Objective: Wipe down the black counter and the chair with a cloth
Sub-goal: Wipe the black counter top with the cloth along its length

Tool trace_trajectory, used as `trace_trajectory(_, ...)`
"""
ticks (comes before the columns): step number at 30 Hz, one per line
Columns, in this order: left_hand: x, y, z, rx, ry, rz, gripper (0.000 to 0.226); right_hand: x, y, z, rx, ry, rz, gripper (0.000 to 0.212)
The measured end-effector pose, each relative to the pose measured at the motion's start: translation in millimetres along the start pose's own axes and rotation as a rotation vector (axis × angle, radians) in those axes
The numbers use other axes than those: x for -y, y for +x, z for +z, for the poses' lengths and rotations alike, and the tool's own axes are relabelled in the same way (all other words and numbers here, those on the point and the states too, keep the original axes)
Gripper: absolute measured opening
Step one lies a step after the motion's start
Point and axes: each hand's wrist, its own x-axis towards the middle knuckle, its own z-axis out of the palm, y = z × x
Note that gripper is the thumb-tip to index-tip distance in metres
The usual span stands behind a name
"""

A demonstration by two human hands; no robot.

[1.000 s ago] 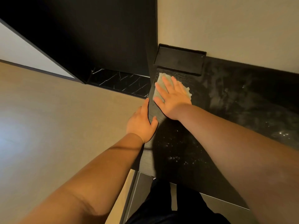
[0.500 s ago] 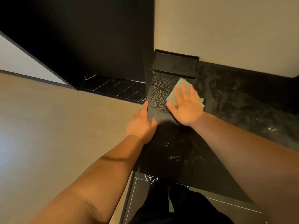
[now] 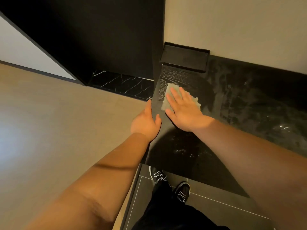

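Observation:
The black counter (image 3: 249, 113) runs from the centre to the right, with smeared wet streaks on its surface. A pale grey-green cloth (image 3: 167, 95) lies flat on its left part, near the wood-grain strip. My right hand (image 3: 182, 112) presses the cloth down with straight, spread fingers. My left hand (image 3: 146, 123) rests at the counter's left edge, with the thumb on top and the fingers along the side. No chair is in view.
A shallow black tray (image 3: 184, 58) sits at the back against the beige wall. A tan panel (image 3: 58, 122) fills the left. Black marble with white veins (image 3: 123, 85) lies beyond it. My shoes (image 3: 182, 190) stand on grey floor tiles below.
My right hand slid the cloth to the right and then back towards the left edge of the counter. My left hand stayed at the counter's edge.

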Motion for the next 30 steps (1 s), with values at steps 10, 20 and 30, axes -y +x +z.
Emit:
trace_trajectory(10, 16, -52, 8, -0.035, 0.028, -0.095, 0.053, -25, 30, -17, 0.033, -0.040, -0.046, 0.075)
trace_trajectory(20, 12, -49, 7, -0.042, 0.040, -0.118, 0.052, 10, -6, 8, 0.045, -0.034, -0.315, 0.076)
trace_trajectory(30, 15, -47, 11, -0.057, 0.047, -0.129, 0.050, 6, 63, -18, -0.182, 0.184, 0.048, 0.072)
